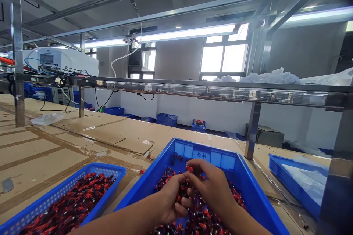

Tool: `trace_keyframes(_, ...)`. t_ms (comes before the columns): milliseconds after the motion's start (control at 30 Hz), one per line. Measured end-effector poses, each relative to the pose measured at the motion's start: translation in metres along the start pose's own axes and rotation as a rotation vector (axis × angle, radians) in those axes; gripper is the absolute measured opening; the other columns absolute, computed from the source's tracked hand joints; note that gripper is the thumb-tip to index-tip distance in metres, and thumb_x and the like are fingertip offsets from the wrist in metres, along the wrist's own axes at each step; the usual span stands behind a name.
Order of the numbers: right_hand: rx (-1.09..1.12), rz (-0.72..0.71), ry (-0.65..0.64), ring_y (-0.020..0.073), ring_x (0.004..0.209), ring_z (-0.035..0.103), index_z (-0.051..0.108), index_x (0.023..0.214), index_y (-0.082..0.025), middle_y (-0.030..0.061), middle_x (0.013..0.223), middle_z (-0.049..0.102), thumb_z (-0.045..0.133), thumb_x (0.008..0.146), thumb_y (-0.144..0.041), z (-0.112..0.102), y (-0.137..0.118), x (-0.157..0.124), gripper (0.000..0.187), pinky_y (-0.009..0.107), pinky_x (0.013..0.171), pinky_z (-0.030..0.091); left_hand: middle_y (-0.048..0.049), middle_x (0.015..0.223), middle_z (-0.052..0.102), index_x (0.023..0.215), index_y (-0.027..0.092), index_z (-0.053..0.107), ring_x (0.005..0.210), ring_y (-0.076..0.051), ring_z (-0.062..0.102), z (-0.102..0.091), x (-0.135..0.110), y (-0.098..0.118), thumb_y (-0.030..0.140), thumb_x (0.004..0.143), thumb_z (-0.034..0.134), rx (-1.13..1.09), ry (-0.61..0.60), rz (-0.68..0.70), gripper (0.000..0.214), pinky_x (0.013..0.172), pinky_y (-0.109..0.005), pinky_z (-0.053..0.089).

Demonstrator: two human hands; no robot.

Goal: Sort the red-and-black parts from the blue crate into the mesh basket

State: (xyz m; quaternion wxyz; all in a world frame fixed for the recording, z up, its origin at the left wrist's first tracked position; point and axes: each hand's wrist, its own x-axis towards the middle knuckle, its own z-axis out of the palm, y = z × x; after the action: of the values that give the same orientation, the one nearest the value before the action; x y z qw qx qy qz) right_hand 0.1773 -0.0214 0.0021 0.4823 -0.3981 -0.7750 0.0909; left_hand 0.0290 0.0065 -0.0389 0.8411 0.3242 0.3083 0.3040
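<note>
Both my hands are down in a blue plastic bin (249,187) full of small red and black parts (204,218). My left hand (171,200) has its fingers curled around some of those parts. Touching it from the right, my right hand (211,185) bends its fingers over the pile and pinches a red piece at its fingertips. What exactly each hand grips is too small to make out.
A blue perforated basket (55,191) of the same parts sits at lower left on the cardboard-covered table (55,143). A shallow blue tray (289,178) with plastic sheeting lies at right. A metal shelf frame (252,130) stands behind. Blue crates (167,119) rest on the floor.
</note>
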Motion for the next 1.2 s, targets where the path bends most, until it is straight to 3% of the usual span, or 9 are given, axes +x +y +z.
trace_keyframes(167, 0.119, 0.093, 0.054, 0.0207, 0.080, 0.066, 0.067, 0.098, -0.025, 0.0011, 0.089, 0.072, 0.066, 0.084, -0.028, -0.004, 0.001, 0.003, 0.014, 0.031, 0.074, 0.050, 0.0053, 0.065, 0.045, 0.081, 0.018, 0.049, 0.037, -0.003, 0.033, 0.001, -0.013, 0.013, 0.037, 0.082, 0.061, -0.082, -0.084, -0.067, 0.023, 0.030, -0.011, 0.012)
trace_keyframes(400, 0.504, 0.305, 0.102, 0.0219, 0.079, 0.066, 0.063, 0.099, -0.024, 0.0028, 0.087, 0.071, 0.069, 0.081, -0.039, 0.004, 0.010, 0.004, 0.025, 0.031, 0.068, 0.054, 0.0066, 0.069, 0.045, 0.094, 0.019, 0.050, 0.039, -0.001, 0.032, 0.010, -0.015, 0.006, 0.044, 0.080, 0.070, -0.032, -0.129, 0.060, 0.035, 0.033, -0.011, 0.010)
trace_keyframes(533, 0.468, 0.341, 0.123, 0.0232, 0.081, 0.067, 0.063, 0.099, -0.023, 0.0040, 0.087, 0.072, 0.070, 0.079, -0.042, 0.005, 0.016, 0.006, 0.028, 0.033, 0.070, 0.053, 0.0067, 0.069, 0.041, 0.093, 0.018, 0.050, 0.040, -0.001, 0.031, 0.012, -0.014, 0.005, 0.049, 0.078, 0.071, 0.053, -0.138, 0.104, 0.040, 0.033, -0.012, 0.009)
trace_keyframes(733, 0.458, 0.337, -0.010, 0.0236, 0.077, 0.068, 0.063, 0.098, -0.024, 0.0034, 0.084, 0.072, 0.065, 0.083, -0.040, 0.003, 0.017, 0.007, 0.022, 0.032, 0.064, 0.054, 0.0057, 0.074, 0.041, 0.095, 0.018, 0.051, 0.042, 0.000, 0.032, 0.010, -0.014, 0.006, 0.052, 0.078, 0.070, 0.155, -0.131, 0.113, 0.043, 0.034, -0.013, 0.010)
trace_keyframes(833, 0.275, 0.263, 0.055, 0.0228, 0.074, 0.066, 0.065, 0.094, -0.025, 0.0027, 0.083, 0.070, 0.062, 0.086, -0.037, -0.001, 0.014, 0.008, 0.015, 0.032, 0.062, 0.052, 0.0057, 0.073, 0.040, 0.090, 0.018, 0.050, 0.043, 0.000, 0.032, 0.010, -0.015, 0.008, 0.055, 0.078, 0.068, 0.183, -0.124, 0.091, 0.043, 0.035, -0.013, 0.010)
trace_keyframes(967, -0.090, 0.016, 0.123, 0.0209, 0.078, 0.064, 0.068, 0.089, -0.025, 0.0014, 0.083, 0.068, 0.062, 0.087, -0.030, -0.010, 0.009, 0.009, 0.009, 0.032, 0.072, 0.047, 0.0054, 0.074, 0.044, 0.088, 0.020, 0.046, 0.043, -0.001, 0.034, 0.013, -0.018, 0.009, 0.059, 0.075, 0.068, 0.223, -0.074, 0.099, 0.047, 0.035, -0.014, 0.009)
trace_keyframes(1067, -0.199, 0.018, 0.094, 0.0168, 0.061, 0.060, 0.063, 0.094, -0.022, -0.0019, 0.070, 0.064, 0.067, 0.084, -0.034, -0.015, 0.006, 0.008, 0.016, 0.027, 0.057, 0.042, 0.0055, 0.073, 0.045, 0.087, 0.021, 0.046, 0.043, -0.002, 0.034, 0.015, -0.020, 0.011, 0.061, 0.073, 0.070, 0.273, -0.031, 0.125, 0.049, 0.036, -0.015, 0.009)
trace_keyframes(1200, -0.306, -0.045, 0.083, 0.0139, 0.051, 0.052, 0.055, 0.068, -0.020, -0.0037, 0.058, 0.058, 0.072, 0.080, -0.039, -0.019, 0.002, 0.006, 0.027, 0.025, 0.050, 0.034, 0.0051, 0.072, 0.044, 0.083, 0.019, 0.048, 0.044, -0.002, 0.034, 0.015, -0.022, 0.013, 0.063, 0.071, 0.069, 0.337, 0.016, 0.157, 0.050, 0.037, -0.016, 0.009)
